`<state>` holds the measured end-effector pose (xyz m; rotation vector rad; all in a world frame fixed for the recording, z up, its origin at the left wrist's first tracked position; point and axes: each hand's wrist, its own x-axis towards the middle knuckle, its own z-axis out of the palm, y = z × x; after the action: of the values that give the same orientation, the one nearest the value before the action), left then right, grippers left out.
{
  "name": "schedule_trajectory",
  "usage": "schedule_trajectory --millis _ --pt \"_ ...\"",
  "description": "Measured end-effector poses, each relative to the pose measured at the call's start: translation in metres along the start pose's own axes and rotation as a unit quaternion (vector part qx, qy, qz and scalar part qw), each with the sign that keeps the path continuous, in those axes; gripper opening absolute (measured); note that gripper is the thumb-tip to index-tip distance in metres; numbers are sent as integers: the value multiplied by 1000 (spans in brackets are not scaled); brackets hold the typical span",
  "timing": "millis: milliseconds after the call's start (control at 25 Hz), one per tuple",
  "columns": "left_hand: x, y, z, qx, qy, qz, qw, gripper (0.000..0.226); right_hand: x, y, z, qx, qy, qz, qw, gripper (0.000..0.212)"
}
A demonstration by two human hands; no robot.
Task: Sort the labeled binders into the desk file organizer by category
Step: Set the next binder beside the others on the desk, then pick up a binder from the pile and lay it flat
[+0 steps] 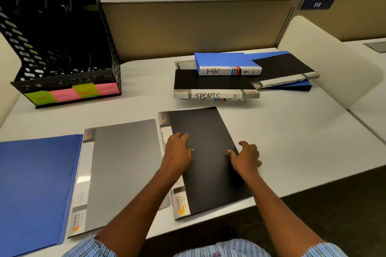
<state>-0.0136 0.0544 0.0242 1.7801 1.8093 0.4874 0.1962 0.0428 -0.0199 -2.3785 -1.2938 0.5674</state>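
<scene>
- Left hand (178,152) and right hand (246,155) press, fingers spread, on a black "SMART LIFE" plastic binder (208,158).
- Far right, binders read "HR" (227,64) and "SPORTS" (215,87).
- Far left, black mesh organizer (60,48).

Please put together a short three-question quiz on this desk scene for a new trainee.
1. True or false: the file organizer already holds a binder.
2. Which binder lies on top of the SPORTS binder? A) the grey binder B) the HR binder C) the blue folder
3. Fill in: both hands rest on the ______ binder at the near edge of the desk.

Key
1. False: its slots look empty, though the interior is dark.
2. B: the HR binder overlaps its far edge; the grey binder and blue folder lie flat, near left.
3. Black: the left hand and right hand press on the black binder, fingers spread.
</scene>
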Motion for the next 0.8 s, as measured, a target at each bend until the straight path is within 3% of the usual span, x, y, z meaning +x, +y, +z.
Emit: schedule_trajectory --millis 400,600,680,800 --pt "66 82 34 -94 42 -23 994 49 108 1 -43 110 52 -78 989 38" --pt "118 146 47 -130 95 12 987 21 200 -9 -87 239 131 -104 957 24" --pt "143 169 53 -132 107 10 985 27 249 -17 -105 277 113 -78 951 22" --pt "182 193 58 -141 124 -29 982 32 316 -31 -122 305 31 -23 952 40"
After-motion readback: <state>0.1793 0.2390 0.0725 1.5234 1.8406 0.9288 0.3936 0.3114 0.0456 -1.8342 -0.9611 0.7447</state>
